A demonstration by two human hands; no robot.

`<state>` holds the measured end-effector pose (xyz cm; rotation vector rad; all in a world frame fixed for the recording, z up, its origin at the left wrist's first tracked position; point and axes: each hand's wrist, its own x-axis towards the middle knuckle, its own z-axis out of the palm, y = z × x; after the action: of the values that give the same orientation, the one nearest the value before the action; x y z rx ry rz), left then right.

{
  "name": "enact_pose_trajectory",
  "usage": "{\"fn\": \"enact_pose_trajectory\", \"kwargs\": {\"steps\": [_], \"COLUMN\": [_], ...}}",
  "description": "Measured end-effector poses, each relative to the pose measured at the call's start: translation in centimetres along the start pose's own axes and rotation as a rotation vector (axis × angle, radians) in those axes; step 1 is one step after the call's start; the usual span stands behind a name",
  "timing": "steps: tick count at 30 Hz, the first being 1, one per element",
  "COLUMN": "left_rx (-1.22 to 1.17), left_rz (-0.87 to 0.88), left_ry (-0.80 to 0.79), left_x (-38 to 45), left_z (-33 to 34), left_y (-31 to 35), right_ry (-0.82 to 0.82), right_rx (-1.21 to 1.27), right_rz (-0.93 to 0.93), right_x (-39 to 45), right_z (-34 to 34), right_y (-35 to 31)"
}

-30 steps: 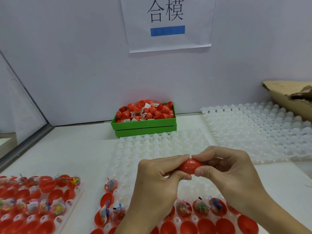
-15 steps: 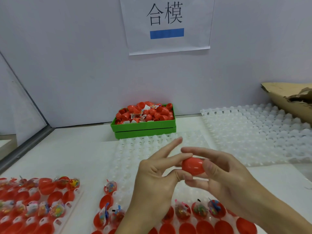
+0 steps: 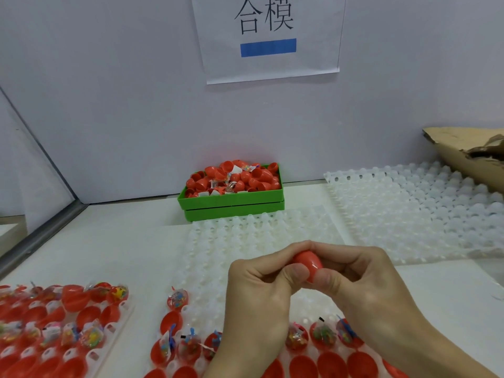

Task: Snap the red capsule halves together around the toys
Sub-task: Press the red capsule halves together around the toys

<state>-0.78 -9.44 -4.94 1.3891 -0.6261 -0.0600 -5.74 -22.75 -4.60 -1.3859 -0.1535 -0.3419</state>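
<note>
Pressing from both ends, the left hand (image 3: 261,285) and the right hand (image 3: 365,285) each pinch the red capsule (image 3: 307,264) between thumb and curled fingers, holding it in the air above the white dimpled tray (image 3: 259,238) in the middle of the table (image 3: 122,246). Only the capsule's top and right flank show between the fingertips; whether its seam is fully closed cannot be told.

The capsule looks like thin, glossy moulded plastic: light, stiff enough to click, but smooth and likely to squirt out sideways if squeezed off-axis. The best hold is probably on the two domed ends, thumbs underneath, pushing straight along the long axis so the rims meet evenly; pinching at the seam could flex the rim and block the snap, or trap the toy's bag in the joint.

Along the near edge of the table, open red halves (image 3: 330,365) sit in tray pockets, and some of them carry bagged toys (image 3: 323,334). A second filled tray (image 3: 54,339) lies at the near left corner. A green bin (image 3: 231,201) heaped with loose red halves stands against the far wall, and another empty white tray (image 3: 409,208) lies toward the far right, beside torn cardboard (image 3: 469,156). A paper sign (image 3: 268,36) hangs on the wall. Nothing stands between the hands and the trays.
</note>
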Motion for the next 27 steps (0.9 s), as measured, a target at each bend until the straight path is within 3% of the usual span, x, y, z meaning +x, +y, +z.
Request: {"fn": "enact_pose_trajectory", "kwargs": {"steps": [3,8,12,21,27], "left_rx": [0.036,0.095,0.169,0.370,0.349], "left_rz": [0.009,-0.020,0.053,0.238,0.216], "left_ry": [0.009,-0.082,-0.029,0.176,0.077], "left_x": [0.0,0.0,0.3,-0.6,-0.4], "left_z": [0.1,-0.1,-0.6,0.5,0.2], "left_y": [0.1,0.2,0.3,-0.5,-0.1], "right_ry": [-0.022,-0.060,-0.117,-0.051,0.014], "right_rx": [0.055,0.441,0.590,0.583,0.613], "right_rz": [0.034,0.287,0.378,0.332,0.362], "right_x": [0.2,0.7,0.6,0.1,0.0], "right_z": [0.0,-0.5,-0.5,0.1,0.3], "right_y": [-0.2,-0.3,-0.3,0.2,0.2]}}
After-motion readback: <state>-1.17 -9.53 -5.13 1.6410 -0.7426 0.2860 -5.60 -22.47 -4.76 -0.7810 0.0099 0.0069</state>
